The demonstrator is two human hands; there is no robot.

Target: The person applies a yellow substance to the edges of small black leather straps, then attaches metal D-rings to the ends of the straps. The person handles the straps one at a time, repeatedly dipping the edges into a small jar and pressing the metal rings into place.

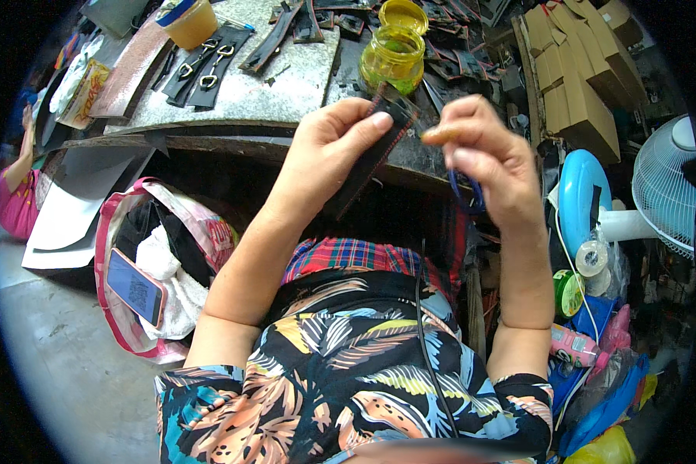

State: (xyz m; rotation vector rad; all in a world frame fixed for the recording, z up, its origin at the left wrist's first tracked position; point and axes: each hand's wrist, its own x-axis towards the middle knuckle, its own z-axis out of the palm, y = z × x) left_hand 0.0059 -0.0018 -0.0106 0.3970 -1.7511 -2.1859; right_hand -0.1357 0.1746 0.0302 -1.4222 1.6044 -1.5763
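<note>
- While the person's patterned lap fills the lower frame, the left hand (329, 143) at centre pinches a black strip (375, 155) with pale stitched edges; its long axis runs from lower left up to upper right.
- Just right of the strip's upper end, the right hand (491, 158) is curled, thumb and forefinger nipping something small and orange-brown; blue loops hang beneath.
- Beyond, on the table (286, 93), a yellow jar (393, 58) stands open.
</note>
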